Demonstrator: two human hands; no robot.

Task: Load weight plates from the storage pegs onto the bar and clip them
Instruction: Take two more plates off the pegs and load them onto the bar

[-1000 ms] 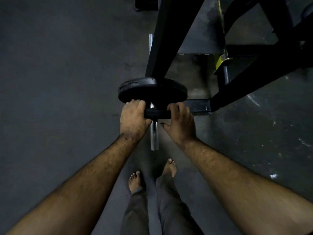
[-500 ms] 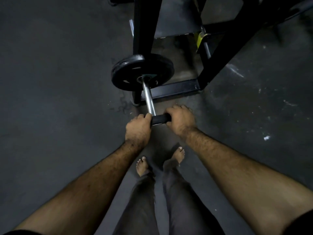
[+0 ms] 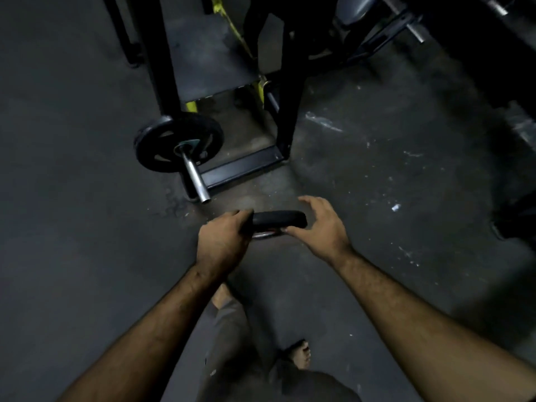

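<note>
Left hand (image 3: pixel 223 242): fingers curled around the small plate (image 3: pixel 280 220), held edge-on over the floor.
Right hand (image 3: pixel 322 227): spread, thumb touching the plate's underside.
Risk: one-handed grip may slip, dropping it on the bare foot (image 3: pixel 300 353).
Peg (image 3: pixel 195 177): up left, big plate (image 3: pixel 178 142) remaining.

A small black plate (image 3: pixel 278 220), seen edge-on, sits between both hands just short of the bar sleeve (image 3: pixel 196 181): the left hand (image 3: pixel 222 243) grips its left end, the right hand (image 3: pixel 320 227) cups its right end with fingers spread. Farther along that sleeve hangs a larger plate (image 3: pixel 162 143) against the black rack frame (image 3: pixel 162 59).
</note>
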